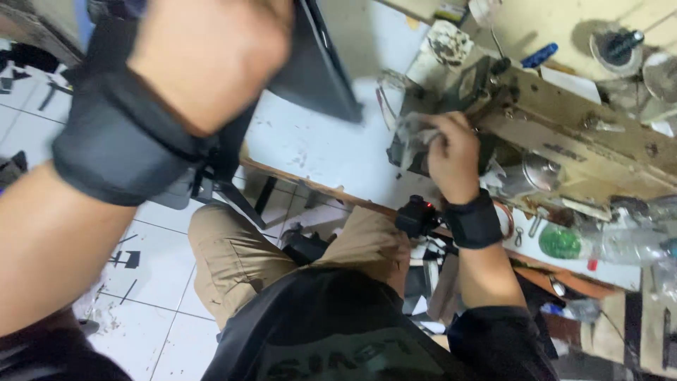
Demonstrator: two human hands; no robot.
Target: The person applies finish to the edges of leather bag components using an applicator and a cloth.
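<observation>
Seen from above, the right hand closes on a crumpled clear plastic scrap beside the sewing machine on the white table, while the blurred left hand, seemingly closed, grips a dark flat panel.
</observation>
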